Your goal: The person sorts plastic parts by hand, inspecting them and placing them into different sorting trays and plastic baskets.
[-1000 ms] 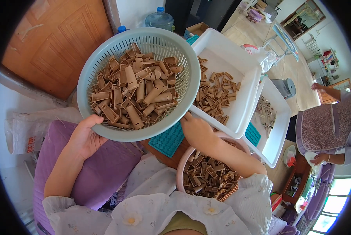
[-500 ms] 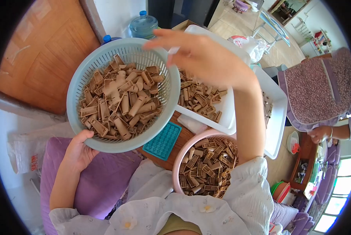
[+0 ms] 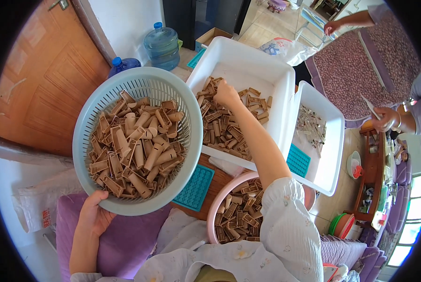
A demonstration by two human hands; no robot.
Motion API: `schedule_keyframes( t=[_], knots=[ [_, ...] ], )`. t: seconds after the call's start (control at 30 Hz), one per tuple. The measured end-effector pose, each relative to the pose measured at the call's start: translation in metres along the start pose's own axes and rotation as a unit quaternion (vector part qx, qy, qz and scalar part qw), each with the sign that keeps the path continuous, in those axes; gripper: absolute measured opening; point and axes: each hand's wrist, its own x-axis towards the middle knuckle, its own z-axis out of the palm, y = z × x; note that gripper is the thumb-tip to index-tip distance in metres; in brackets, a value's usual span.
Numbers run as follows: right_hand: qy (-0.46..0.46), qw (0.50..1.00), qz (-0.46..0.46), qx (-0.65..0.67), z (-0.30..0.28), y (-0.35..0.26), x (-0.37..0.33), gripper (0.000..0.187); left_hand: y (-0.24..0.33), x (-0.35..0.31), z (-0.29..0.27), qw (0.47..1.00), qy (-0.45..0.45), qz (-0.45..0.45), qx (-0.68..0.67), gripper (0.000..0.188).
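My left hand (image 3: 96, 214) is closed on the near rim of a round blue-grey slotted basket (image 3: 198, 129), thumb over the edge. Many brown half-round plastic pieces (image 3: 144, 145) fill the basket, which sits tilted toward me. My right hand (image 3: 227, 95) reaches into a deep white bin (image 3: 271, 82). Its curled fingers press into the loose brown pieces (image 3: 222, 129) there; whatever they grip is hidden. Under my right forearm stands a pink basin (image 3: 214, 207) with more of these pieces.
Teal gridded trays (image 3: 195, 188) lie by the basket and the bins. A second white bin (image 3: 333, 141) holds small thin parts. Two blue water bottles (image 3: 161, 47) stand behind the basket. At right, another person's hand (image 3: 385, 118) holds a pale flat object near a patterned apron.
My right hand has moved from above the basket's far rim down into the white bin's pieces. The basket appears lower in view, still held by my left hand. The other person has shifted.
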Motion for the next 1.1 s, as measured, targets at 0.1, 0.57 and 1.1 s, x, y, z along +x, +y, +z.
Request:
schedule_keyframes(
  t=[0.1, 0.57, 1.1],
  knots=[
    [0.056, 0.996, -0.051, 0.057, -0.007, 0.001, 0.015, 0.029, 0.001, -0.001, -0.004, 1.000, -0.003, -0.008, -0.008, 0.044],
    [-0.026, 0.996, -0.081, 0.031, 0.006, 0.010, 0.055, 0.036, 0.000, -0.002, -0.001, 0.999, 0.033, -0.007, -0.018, 0.041],
    [-0.228, 0.804, 0.057, 0.546, -0.041, 0.045, 0.014, 0.032, 0.000, -0.003, -0.001, 1.000, 0.015, -0.009, -0.023, 0.044]
  ],
)
